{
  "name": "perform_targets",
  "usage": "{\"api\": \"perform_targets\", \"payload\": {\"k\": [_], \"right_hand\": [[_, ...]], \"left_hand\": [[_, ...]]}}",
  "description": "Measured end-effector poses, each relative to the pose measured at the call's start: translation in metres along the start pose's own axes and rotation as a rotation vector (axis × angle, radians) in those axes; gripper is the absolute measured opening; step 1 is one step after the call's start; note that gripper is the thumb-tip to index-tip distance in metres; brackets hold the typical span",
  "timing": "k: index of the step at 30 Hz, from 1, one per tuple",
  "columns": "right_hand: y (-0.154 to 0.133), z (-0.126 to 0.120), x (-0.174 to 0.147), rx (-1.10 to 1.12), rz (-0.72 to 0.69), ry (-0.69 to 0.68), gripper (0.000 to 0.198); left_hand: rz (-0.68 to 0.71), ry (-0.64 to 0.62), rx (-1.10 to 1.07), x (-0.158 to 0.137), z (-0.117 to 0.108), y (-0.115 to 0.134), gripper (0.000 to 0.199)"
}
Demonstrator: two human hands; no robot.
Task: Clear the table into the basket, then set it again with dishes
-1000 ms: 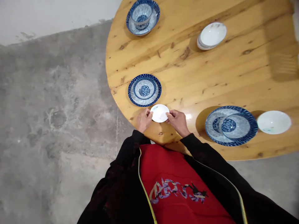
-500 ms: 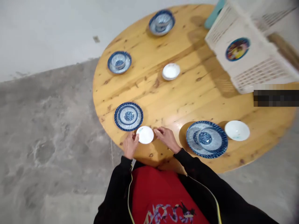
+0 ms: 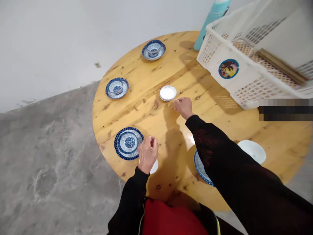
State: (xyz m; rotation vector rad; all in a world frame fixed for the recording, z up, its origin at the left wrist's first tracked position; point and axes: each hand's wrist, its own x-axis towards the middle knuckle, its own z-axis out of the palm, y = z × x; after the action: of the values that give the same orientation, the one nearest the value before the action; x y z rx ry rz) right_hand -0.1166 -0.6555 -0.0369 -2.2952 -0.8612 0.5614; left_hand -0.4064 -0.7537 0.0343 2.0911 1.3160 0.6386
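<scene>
My left hand (image 3: 148,154) is held above a small white saucer (image 3: 154,167), covering most of it. Its fingers are curled in loosely, and I see nothing in them. Just left of it is a blue-patterned plate with a rimmed dish on it (image 3: 129,143). My right hand (image 3: 184,107) is stretched out over the middle of the table, fingers extended and holding nothing. Its fingertips are beside a short stack of small white saucers (image 3: 168,93), close to the near right rim; I cannot tell whether they touch.
On the round wooden table (image 3: 137,112), two blue-patterned plates carry bowls (image 3: 153,49) toward the back and left. My right sleeve partly hides another patterned plate (image 3: 201,169) and a white bowl (image 3: 253,150). A white basket (image 3: 234,88) and a turquoise flask (image 3: 207,27) stand at the right.
Both hands have left the small saucer near the table's front edge. The right hand has reached forward to the saucer stack; the left has lifted over the saucer. The view has tilted up.
</scene>
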Motion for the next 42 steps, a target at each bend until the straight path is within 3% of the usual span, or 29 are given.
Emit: {"api": "perform_targets", "payload": {"k": [3, 14, 22, 27, 32, 38, 42], "right_hand": [[-0.015, 0.003, 0.024, -0.019, 0.121, 0.016, 0.026], [-0.021, 0.012, 0.044, -0.105, 0.121, -0.003, 0.030], [-0.014, -0.005, -0.005, -0.349, -0.022, -0.274, 0.021], [0.003, -0.014, -0.055, -0.520, -0.196, -0.378, 0.020], [0.014, -0.021, -0.093, -0.600, -0.324, -0.341, 0.034], [0.013, -0.020, -0.104, -0.593, -0.310, -0.269, 0.035], [0.016, -0.018, -0.100, -0.504, -0.260, -0.261, 0.031]], "left_hand": [[-0.039, -0.020, -0.053, 0.002, 0.008, 0.001, 0.012], [-0.192, -0.135, -0.049, 0.013, 0.016, -0.003, 0.013], [-0.295, -0.242, 0.001, 0.040, 0.019, 0.002, 0.010], [-0.327, -0.359, 0.090, 0.064, 0.036, -0.002, 0.027], [-0.302, -0.457, 0.140, 0.067, 0.049, -0.009, 0.030], [-0.308, -0.488, 0.081, 0.069, 0.055, -0.010, 0.038], [-0.360, -0.444, 0.000, 0.073, 0.064, -0.013, 0.043]]}}
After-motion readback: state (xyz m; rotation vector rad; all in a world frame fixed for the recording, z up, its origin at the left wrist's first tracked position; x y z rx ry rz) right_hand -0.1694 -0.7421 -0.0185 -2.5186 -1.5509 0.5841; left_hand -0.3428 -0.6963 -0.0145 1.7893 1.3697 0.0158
